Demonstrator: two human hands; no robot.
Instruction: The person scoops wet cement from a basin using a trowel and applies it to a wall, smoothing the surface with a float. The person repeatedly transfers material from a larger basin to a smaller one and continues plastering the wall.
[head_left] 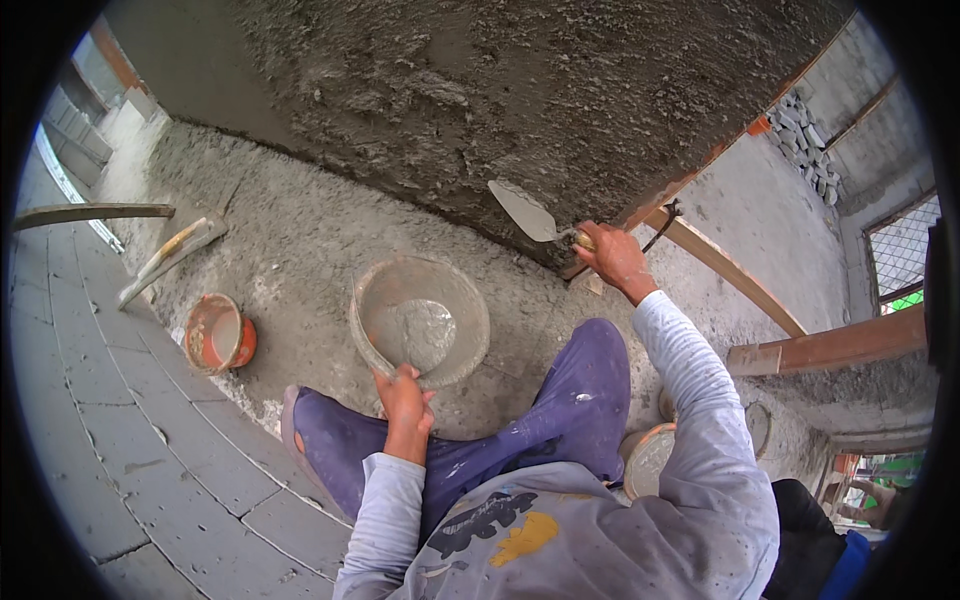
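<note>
My right hand (pixel 617 260) is closed around the handle of a trowel (pixel 523 211), whose pale pointed blade lies close to the lower part of a rough, wet mortar wall (pixel 450 90). Whether the blade touches the wall I cannot tell. At the near rim of a mortar-smeared bucket (pixel 368 345), my left hand (pixel 404 402) is closed with its fingers gripping the edge. Grey wet mortar (pixel 424 333) lies in the bottom of that bucket, which stands on the floor in front of my knees.
A small orange bucket (pixel 238 345) stands at the left, near a wood-handled float (pixel 172 262). Another bucket (pixel 650 461) is beside my right leg. Wooden boards (pixel 735 265) lean at the right, and grey rubble (pixel 803 145) is piled behind. A block wall (pixel 150 420) borders the left.
</note>
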